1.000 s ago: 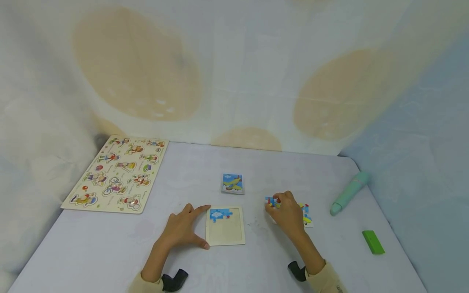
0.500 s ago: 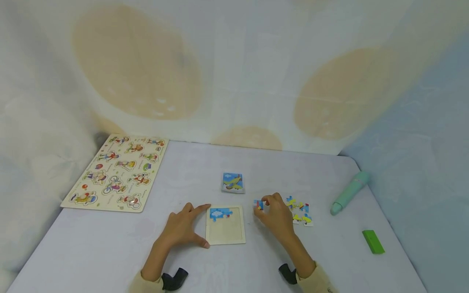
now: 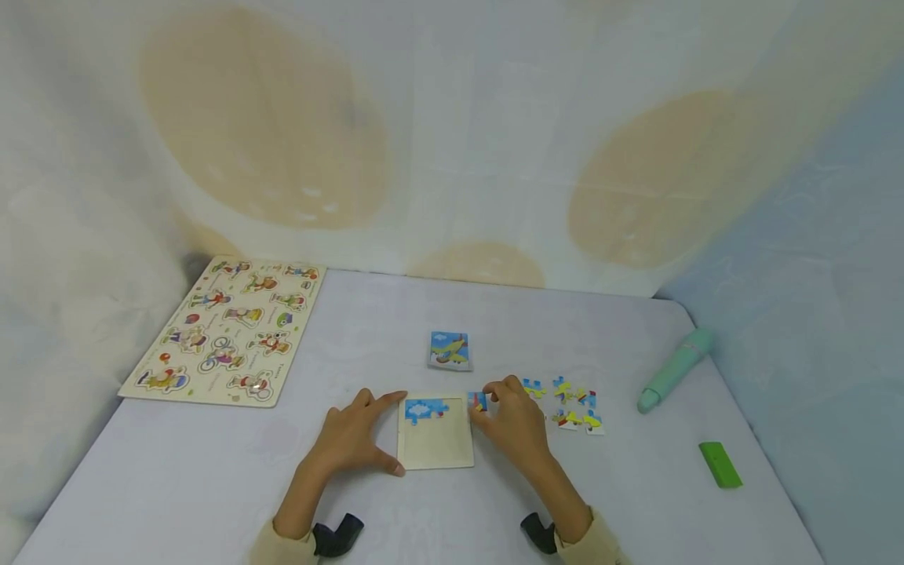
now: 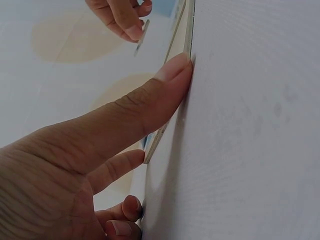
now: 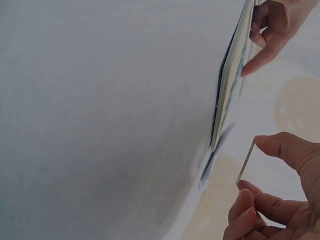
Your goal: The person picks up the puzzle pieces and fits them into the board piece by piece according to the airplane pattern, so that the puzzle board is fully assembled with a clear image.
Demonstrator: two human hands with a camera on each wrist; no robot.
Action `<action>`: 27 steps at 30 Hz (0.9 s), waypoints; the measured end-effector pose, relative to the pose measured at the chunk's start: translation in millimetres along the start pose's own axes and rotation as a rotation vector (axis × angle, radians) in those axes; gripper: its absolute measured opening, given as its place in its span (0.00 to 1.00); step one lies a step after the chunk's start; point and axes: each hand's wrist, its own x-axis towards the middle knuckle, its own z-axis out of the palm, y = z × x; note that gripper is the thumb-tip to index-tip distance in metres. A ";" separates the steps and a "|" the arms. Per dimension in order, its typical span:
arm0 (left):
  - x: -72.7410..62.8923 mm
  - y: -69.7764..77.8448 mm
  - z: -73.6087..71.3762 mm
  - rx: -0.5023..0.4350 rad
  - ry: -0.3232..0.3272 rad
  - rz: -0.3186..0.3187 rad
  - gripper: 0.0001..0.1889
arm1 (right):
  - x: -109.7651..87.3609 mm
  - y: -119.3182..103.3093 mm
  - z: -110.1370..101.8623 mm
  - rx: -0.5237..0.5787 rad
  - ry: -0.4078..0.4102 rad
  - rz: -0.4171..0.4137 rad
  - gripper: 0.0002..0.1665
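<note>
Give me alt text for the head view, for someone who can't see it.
A person's right hand pinches a mostly blue puzzle piece beside the right edge of a partly filled puzzle tray, while the left hand touches its left corners. Loose pieces lie farther right, and a large picture board lies at far left.

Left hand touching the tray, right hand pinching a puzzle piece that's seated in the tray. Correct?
Not seated: the right wrist view shows the piece held in the air, apart from the tray. The rest is right: left hand touching the tray, right hand pinching the piece.
</note>
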 end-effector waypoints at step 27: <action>0.3 -1.1 1.1 0.021 0.008 0.012 0.57 | 8.2 -20.9 28.0 -0.224 -0.121 -0.098 0.28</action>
